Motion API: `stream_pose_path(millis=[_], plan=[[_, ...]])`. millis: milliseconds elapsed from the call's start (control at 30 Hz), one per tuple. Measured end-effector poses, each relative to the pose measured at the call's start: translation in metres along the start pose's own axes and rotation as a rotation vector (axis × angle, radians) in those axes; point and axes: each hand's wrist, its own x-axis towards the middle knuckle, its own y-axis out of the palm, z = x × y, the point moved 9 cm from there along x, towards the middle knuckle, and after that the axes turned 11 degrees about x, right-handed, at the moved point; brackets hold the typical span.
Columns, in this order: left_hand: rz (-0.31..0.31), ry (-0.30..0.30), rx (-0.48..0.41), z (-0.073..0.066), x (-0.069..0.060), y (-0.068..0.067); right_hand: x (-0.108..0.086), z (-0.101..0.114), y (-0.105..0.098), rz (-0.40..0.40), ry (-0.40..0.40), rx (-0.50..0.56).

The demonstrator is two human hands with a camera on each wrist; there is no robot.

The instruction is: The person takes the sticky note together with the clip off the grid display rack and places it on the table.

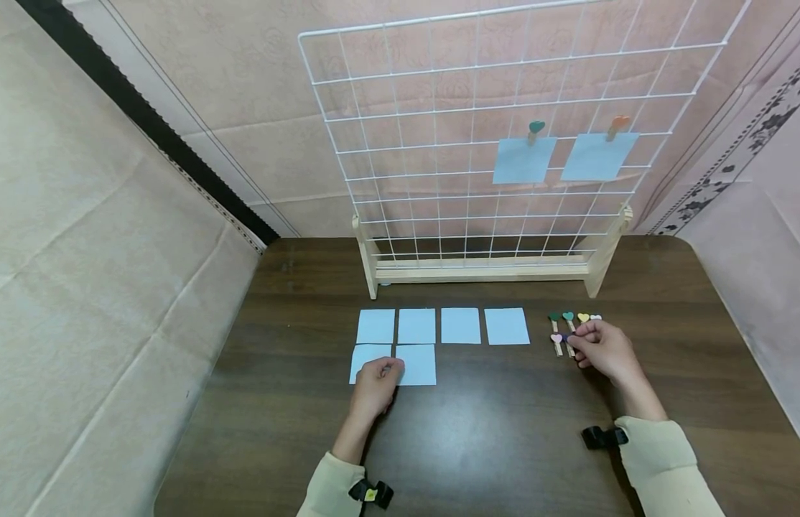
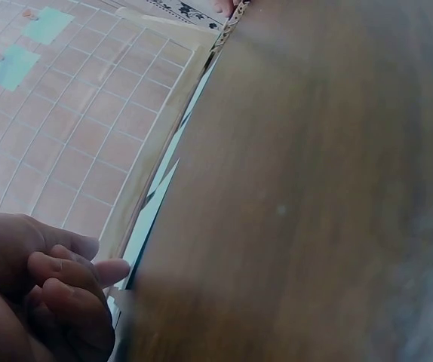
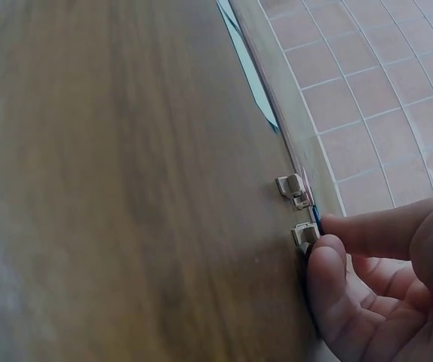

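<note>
My left hand (image 1: pixel 376 386) is over the lower row of blue paper squares, fingers bent, fingertips at the left edge of one square (image 1: pixel 418 366) and covering part of its neighbour (image 1: pixel 369 353). In the left wrist view its fingertips (image 2: pixel 112 270) reach the paper; whether they pinch it is unclear. My right hand (image 1: pixel 603 348) pinches a small wooden clothespin (image 3: pixel 305 235) with a dark heart, between thumb and index finger. Beside it lie several other heart clothespins, including a pale pink one (image 1: pixel 557 339), a teal one (image 1: pixel 569 317) and a yellow one (image 1: pixel 584 317).
Behind the papers stands a white wire grid (image 1: pixel 439 143) in a pale wooden base (image 1: pixel 480 273). Two blue squares hang on it, one (image 1: pixel 524 161) under a green heart clothespin, another (image 1: pixel 599 156) under an orange one. Several squares form the upper row (image 1: pixel 461 326) on the brown table (image 1: pixel 490 431).
</note>
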Motion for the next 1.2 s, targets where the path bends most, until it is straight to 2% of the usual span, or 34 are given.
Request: stream_pose_path(millis=[300,500,667,900,1200], plan=[[0.001,0.006,0.006,-0.001,0.001,-0.003,-0.001,-0.005,-0.002,-0.010,0.021,0.040],[-0.018,0.022,-0.006,-0.006,0.001,-0.005,-0.005,0.004,-0.007,-0.068,-0.033,0.013],[-0.038,0.075,-0.029,-0.022,0.004,-0.005,-0.006,0.025,-0.010,-0.117,-0.123,-0.005],[-0.118,0.194,0.005,-0.060,0.016,-0.004,-0.003,0.060,-0.010,-0.134,-0.216,-0.045],[-0.125,0.212,-0.070,-0.084,0.024,0.001,0.003,0.097,-0.007,-0.106,-0.295,-0.034]])
